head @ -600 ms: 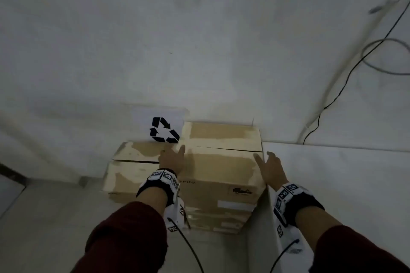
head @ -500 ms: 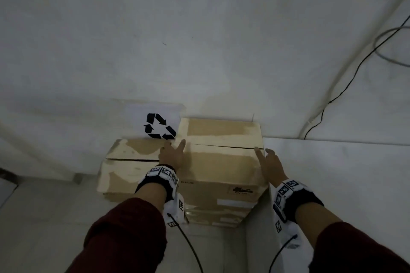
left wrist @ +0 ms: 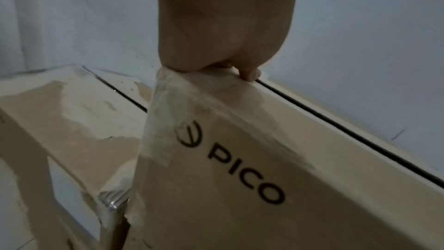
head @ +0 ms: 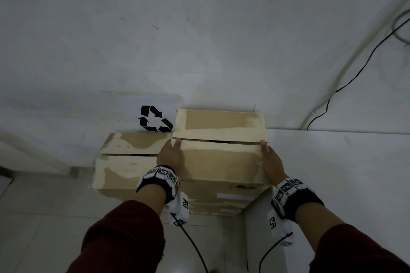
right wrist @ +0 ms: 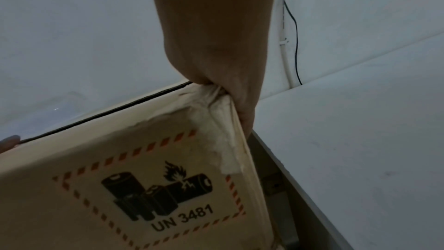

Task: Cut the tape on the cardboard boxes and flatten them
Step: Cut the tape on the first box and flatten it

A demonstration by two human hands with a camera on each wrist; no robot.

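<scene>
Two brown cardboard boxes stand against the white wall. The taller right box (head: 219,162) has a dark seam between its top flaps and pale torn tape patches. Its front carries a "PICO" print (left wrist: 230,166) and a battery hazard label (right wrist: 153,195). My left hand (head: 170,157) grips its upper left corner, thumb lying on the top by the seam. My right hand (head: 271,162) grips the upper right corner over crumpled tape (right wrist: 216,105), fingers down the side. The lower left box (head: 126,162) sits untouched beside it.
A white table (head: 343,173) stands tight against the right side of the tall box. A recycling sign (head: 155,118) is stuck on the wall behind the boxes. A black cable (head: 355,73) runs down the wall at right. Pale floor tiles (head: 44,217) lie at left.
Both hands have closed in on the taller box. The right hand, which hovered by the right edge, now holds that corner. The view has come nearer to the boxes.
</scene>
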